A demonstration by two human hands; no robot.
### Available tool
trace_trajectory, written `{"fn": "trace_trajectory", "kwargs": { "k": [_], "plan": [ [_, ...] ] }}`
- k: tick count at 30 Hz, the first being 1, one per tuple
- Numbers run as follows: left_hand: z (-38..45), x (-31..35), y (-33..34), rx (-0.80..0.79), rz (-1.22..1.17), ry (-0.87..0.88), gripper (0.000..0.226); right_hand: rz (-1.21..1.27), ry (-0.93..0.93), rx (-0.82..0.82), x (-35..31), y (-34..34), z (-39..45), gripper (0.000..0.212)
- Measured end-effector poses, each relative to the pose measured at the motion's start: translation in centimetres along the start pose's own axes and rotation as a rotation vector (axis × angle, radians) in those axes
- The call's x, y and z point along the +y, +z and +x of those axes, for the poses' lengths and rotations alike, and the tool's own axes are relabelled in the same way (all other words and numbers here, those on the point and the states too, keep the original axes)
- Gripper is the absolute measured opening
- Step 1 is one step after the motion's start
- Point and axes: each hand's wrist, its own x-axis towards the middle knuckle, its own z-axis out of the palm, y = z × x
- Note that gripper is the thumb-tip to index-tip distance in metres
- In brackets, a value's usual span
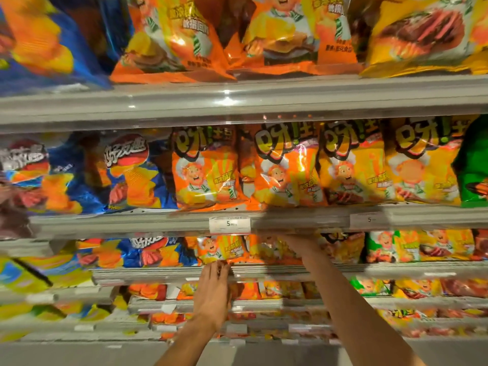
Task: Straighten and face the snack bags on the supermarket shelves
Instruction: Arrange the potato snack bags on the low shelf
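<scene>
- Your left hand (214, 289) rests loose-fingered on the third shelf's front edge (266, 270), fingertips touching an orange snack bag (219, 249).
- Your right hand (298, 240) reaches under the price rail (290, 220); its grip is hidden.
- Yellow bags (343, 247) stand just beside it.

Orange bags (208, 167) carry a cartoon chef in a white hat with a green-striped tie. Yellow bags (351, 165) show the same chef. Blue bags (132, 175) show orange ridged chips. One green bag (472, 165) stands at the right. Grey shelves (237, 101) bear white price tags (229, 224).
</scene>
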Motion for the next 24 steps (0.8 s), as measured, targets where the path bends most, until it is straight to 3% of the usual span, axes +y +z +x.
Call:
{"fn": "trace_trajectory", "kwargs": {
  "k": [4, 8, 15, 19, 22, 24],
  "plan": [
    [0.1, -0.2, 0.2, 0.012, 0.008, 0.032, 0.066, -0.044, -0.031, 0.065, 1.3, 0.3, 1.3, 0.019],
    [-0.2, -0.5, 0.4, 0.038, -0.055, 0.026, 0.063, -0.007, -0.153, 0.037, 3.0, 1.8, 2.3, 0.053],
    [-0.2, 0.1, 0.2, 0.039, -0.072, -0.001, 0.061, -0.161, -0.076, -0.054, 2.8, 1.7, 2.0, 0.099],
    [0.0, 1.2, 0.3, 0.044, -0.076, -0.05, 0.06, -0.264, -0.135, -0.019, 3.7, 1.7, 1.3, 0.103],
    [0.0, 2.7, 0.3, 0.049, -0.115, -0.12, 0.059, -0.477, -0.184, 0.096, 5.1, 1.2, 0.5, 0.096],
    [-0.3, 4.3, 0.1, 0.076, -0.191, -0.176, 0.055, -0.464, -0.269, 0.099, 6.0, 0.6, -0.6, 0.092]
  ]
}}
